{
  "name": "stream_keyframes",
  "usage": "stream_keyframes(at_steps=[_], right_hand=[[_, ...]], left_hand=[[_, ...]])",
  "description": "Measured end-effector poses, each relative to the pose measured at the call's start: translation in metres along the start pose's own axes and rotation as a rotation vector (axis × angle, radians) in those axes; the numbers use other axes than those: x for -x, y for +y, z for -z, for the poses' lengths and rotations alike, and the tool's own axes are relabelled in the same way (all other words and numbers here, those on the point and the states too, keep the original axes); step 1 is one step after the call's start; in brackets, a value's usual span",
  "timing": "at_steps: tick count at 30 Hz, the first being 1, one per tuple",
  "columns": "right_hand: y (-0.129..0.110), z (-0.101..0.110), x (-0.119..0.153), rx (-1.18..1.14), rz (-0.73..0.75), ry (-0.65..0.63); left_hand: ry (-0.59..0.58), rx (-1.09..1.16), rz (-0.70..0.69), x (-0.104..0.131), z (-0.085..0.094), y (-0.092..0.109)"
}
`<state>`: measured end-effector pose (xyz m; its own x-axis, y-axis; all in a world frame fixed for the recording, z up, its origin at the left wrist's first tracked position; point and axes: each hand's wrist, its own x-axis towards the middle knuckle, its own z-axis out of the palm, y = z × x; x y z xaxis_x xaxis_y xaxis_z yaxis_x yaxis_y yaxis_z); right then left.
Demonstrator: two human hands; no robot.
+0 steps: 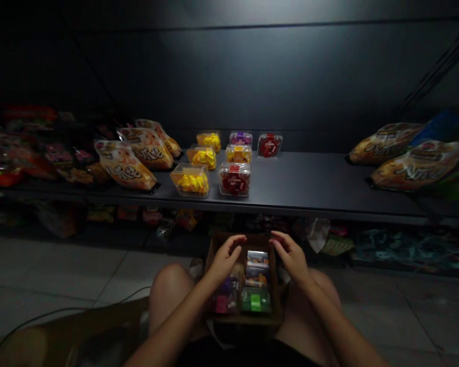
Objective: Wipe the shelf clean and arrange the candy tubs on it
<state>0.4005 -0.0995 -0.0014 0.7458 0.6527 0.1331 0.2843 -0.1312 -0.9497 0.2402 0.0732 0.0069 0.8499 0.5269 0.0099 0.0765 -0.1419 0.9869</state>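
Observation:
Both hands hover over an open cardboard box [245,320] between my knees. My left hand [226,255] is above the box's left side, its fingers curved and apart with nothing in them. Over the right rim, my right hand [290,255] has loosely bent fingers and holds nothing. Inside the box lie a green-labelled clear container [255,300], silver-topped packs [257,259] and purple and pink containers [225,302]. On the shelf ahead stand clear boxes of yellow-wrapped sweets [192,181], dark red boxes [234,179] and a purple-labelled box [240,138].
Snack bags [124,165] stand left of the clear boxes on the dark shelf [306,183]; similar bags [416,165] stand at the right. A lower shelf holds more packets [336,244]. A black cable [61,309] runs across the floor at left.

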Motion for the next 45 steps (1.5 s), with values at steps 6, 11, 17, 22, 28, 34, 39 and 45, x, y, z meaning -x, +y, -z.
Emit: stream_keyframes(at_steps=[6, 11, 17, 22, 28, 34, 39, 45], right_hand=[[0.038, -0.06, 0.068, 0.286, 0.094, -0.485], [0.041, -0.086, 0.078, 0.588, 0.25, -0.557], [0.048, -0.103, 0.081, 0.708, 0.276, -0.588], [0.055, -0.107, 0.082, 0.638, 0.254, -0.535], [0.048, -0.099, 0.071, 0.331, 0.229, -0.461], [0.007, -0.084, 0.052, -0.048, 0.033, -0.231], [-0.03, -0.066, 0.036, -0.254, -0.139, -0.145], [-0.055, -0.053, 0.031, -0.396, -0.266, -0.069]], left_hand=[[0.149, 0.055, 0.402, 0.07, 0.027, -0.077], [0.178, 0.011, 0.495, 0.094, 0.019, -0.103], [0.163, 0.012, 0.519, 0.098, 0.015, -0.118], [0.204, -0.001, 0.525, 0.098, 0.014, -0.118], [0.232, 0.055, 0.445, 0.097, 0.02, -0.097], [0.329, 0.296, 0.275, 0.086, 0.032, -0.04], [0.276, 0.352, 0.252, 0.086, 0.031, -0.001], [0.189, 0.439, 0.251, 0.09, 0.021, 0.01]])
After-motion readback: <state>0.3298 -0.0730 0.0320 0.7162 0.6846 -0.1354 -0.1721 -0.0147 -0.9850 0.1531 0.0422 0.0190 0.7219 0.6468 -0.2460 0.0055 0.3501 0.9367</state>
